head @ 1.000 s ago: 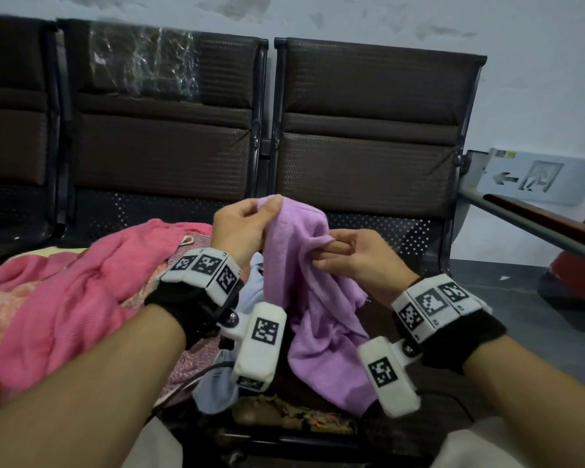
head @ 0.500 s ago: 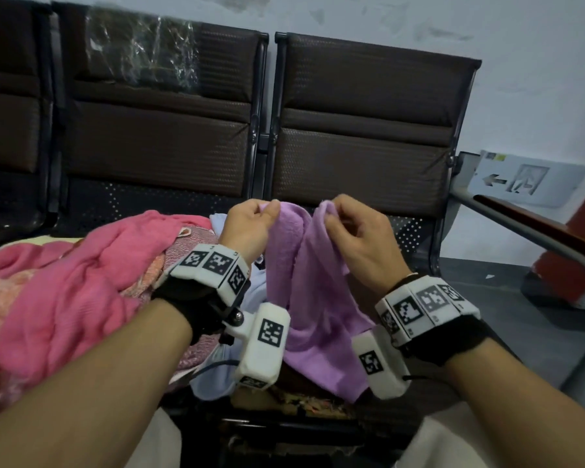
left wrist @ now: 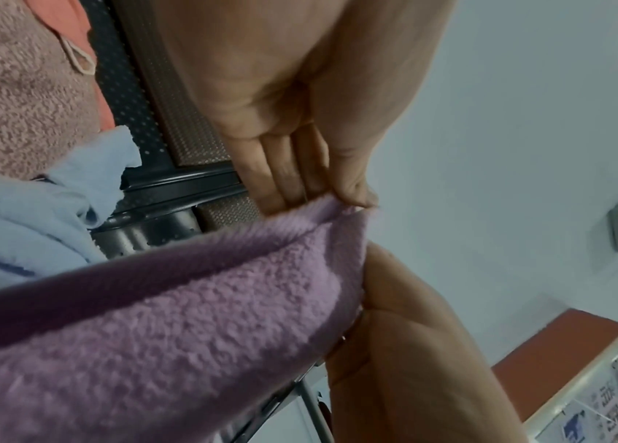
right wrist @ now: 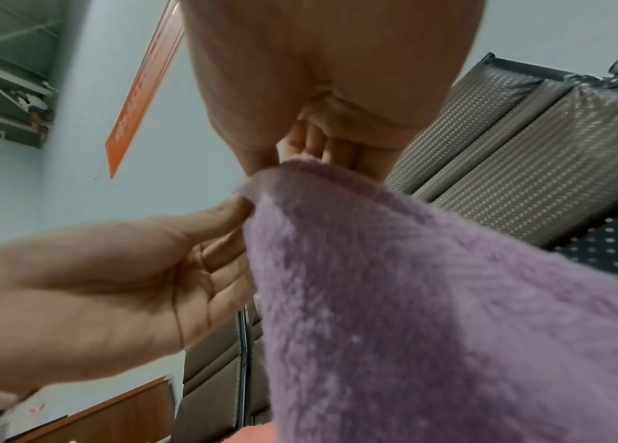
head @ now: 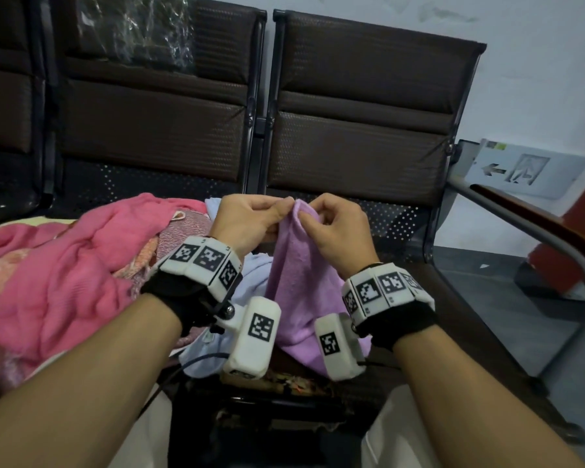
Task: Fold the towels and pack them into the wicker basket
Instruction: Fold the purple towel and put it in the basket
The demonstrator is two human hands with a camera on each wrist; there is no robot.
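Observation:
A purple towel (head: 298, 285) hangs in front of me over the bench seat. My left hand (head: 282, 211) and right hand (head: 305, 215) pinch its top edge side by side, almost touching. In the left wrist view the left hand (left wrist: 331, 196) grips the purple towel (left wrist: 185, 314) between thumb and fingers. In the right wrist view the right hand (right wrist: 292, 163) holds the purple towel (right wrist: 432, 299) at its tip, with the left hand (right wrist: 241, 209) beside it. A frayed brown woven edge (head: 284, 386) shows below the towel; I cannot tell whether it is the basket.
A heap of pink towels (head: 65, 265) lies on the seat at the left, with a light blue towel (head: 254, 275) beside it. Dark brown bench backs (head: 352, 130) stand behind. A metal armrest (head: 554, 251) curves along the right, with grey floor (head: 507, 298) beyond.
My right hand has slid up the purple towel's edge to meet the left hand at the top. Both hands have dropped slightly, and the towel now hangs narrower.

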